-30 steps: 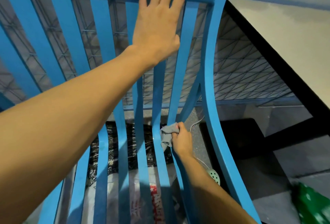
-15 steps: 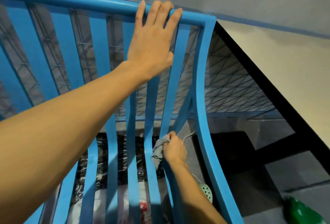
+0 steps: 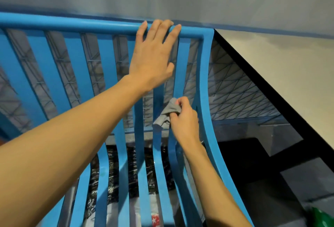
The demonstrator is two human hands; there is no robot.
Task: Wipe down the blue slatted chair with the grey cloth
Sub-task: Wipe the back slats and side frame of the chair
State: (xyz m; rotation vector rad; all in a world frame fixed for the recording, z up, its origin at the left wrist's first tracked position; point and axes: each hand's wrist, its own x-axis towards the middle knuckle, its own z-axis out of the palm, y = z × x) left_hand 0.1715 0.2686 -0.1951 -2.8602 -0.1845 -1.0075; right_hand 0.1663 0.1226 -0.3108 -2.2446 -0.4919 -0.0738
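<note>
The blue slatted chair (image 3: 75,67) fills the left and centre of the head view, its curved slats running from the top rail down toward me. My left hand (image 3: 153,58) lies flat on the upper slats with straight fingers reaching over the top rail. My right hand (image 3: 184,120) grips the small grey cloth (image 3: 167,113) and holds it against a slat near the chair's right side rail (image 3: 207,100), about midway down the back.
A wire mesh panel (image 3: 235,93) stands behind the chair. A pale wall with a black border (image 3: 271,89) runs along the right. Black plastic bags (image 3: 132,170) show through the slats below. A green object (image 3: 323,217) sits at the bottom right corner.
My right hand has slid the grey cloth upward along the slat from the lower part toward the middle. The view has tilted up; my left hand stays on the top rail.
</note>
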